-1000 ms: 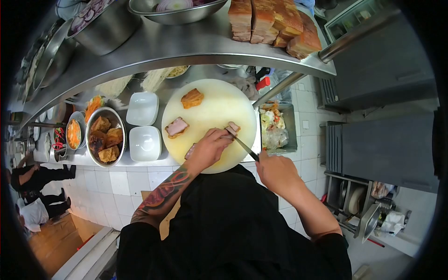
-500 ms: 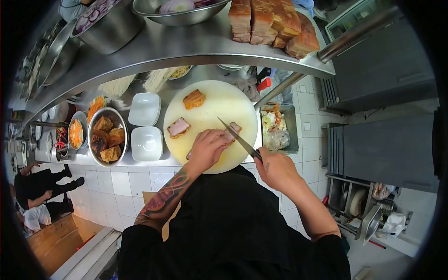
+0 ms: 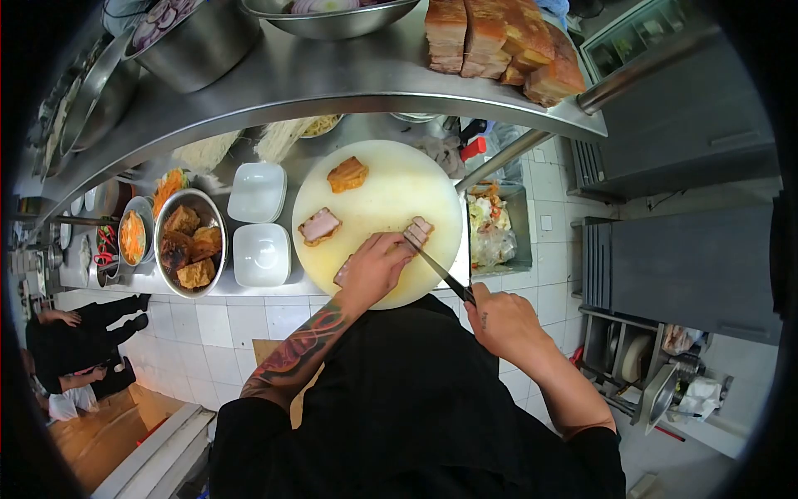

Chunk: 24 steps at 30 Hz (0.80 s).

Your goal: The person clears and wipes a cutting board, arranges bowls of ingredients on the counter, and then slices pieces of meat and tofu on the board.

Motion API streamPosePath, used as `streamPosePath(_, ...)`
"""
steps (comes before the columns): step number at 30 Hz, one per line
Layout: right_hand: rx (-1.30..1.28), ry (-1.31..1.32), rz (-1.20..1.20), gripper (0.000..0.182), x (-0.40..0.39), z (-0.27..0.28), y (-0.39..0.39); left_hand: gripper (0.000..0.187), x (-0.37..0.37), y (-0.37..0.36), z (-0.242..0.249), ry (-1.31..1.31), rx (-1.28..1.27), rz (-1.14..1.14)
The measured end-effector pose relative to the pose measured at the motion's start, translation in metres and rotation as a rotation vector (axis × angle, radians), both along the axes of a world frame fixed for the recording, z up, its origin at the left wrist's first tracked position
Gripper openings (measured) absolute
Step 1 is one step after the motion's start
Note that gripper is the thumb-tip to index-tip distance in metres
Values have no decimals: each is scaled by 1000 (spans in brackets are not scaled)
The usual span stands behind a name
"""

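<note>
On the round white cutting board (image 3: 382,175), my left hand (image 3: 376,266) presses its curled fingers onto a piece of pork belly, mostly hidden beneath it. Cut pork belly slices (image 3: 421,229) lie just beyond the fingertips. My right hand (image 3: 504,320) grips the handle of a knife (image 3: 442,273), its blade tip beside my left fingers at the slices. Another strip of pork belly (image 3: 342,273) shows by my left wrist. Two more chunks rest on the board: a pale-faced one (image 3: 319,226) at the left and a browned one (image 3: 347,175) toward the back.
Left of the board stand white square bowls (image 3: 261,256) and a metal bowl (image 3: 189,287) of browned chunks. Large pork belly slabs (image 3: 499,41) sit on the overhead shelf (image 3: 349,106). A scrap bin (image 3: 522,229) is at the right. People (image 3: 71,353) are at the far left.
The knife tip has come down and toward the right, from above my left fingers to the slices. My right hand has shifted slightly right and nearer me. The slices are more exposed.
</note>
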State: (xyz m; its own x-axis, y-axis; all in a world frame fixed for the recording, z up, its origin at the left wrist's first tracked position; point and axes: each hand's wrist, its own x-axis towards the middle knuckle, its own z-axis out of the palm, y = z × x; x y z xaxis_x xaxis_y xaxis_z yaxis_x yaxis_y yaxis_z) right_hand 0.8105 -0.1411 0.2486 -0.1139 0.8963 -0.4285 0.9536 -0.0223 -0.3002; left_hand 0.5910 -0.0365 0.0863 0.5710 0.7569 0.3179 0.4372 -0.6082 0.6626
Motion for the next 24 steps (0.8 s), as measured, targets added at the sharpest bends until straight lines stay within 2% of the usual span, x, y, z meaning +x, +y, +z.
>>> streamPosePath(5,-94,-29,51,24,-8,14,22,19,3,-2,-1,-29,-27,28)
streamPosePath(8,-41,-44,4,26,-17,-57,39,18,2,-2,-5,-28,-16,47)
streamPosePath(11,-8,-28,-90,30,-33,-89,58,17,6,0,-6,-36,-2,62)
streamPosePath(16,35,35,-108,31,-20,-55,55,21,3,1,-6,-28,36,34)
streamPosePath(18,36,72,-137,31,-5,-35,45,40,-1,2,-8,31,-106,30)
streamPosePath(19,82,135,-186,31,6,-28,38,40,-1,5,0,35,-99,27)
streamPosePath(21,134,202,-245,32,25,-25,23,70,1,11,18,63,-63,-54)
streamPosePath(22,165,247,-311,31,32,-26,16,70,5,15,22,66,-54,-61)
streamPosePath(24,146,317,-444,31,43,-34,3,90,14,19,29,170,-151,-110)
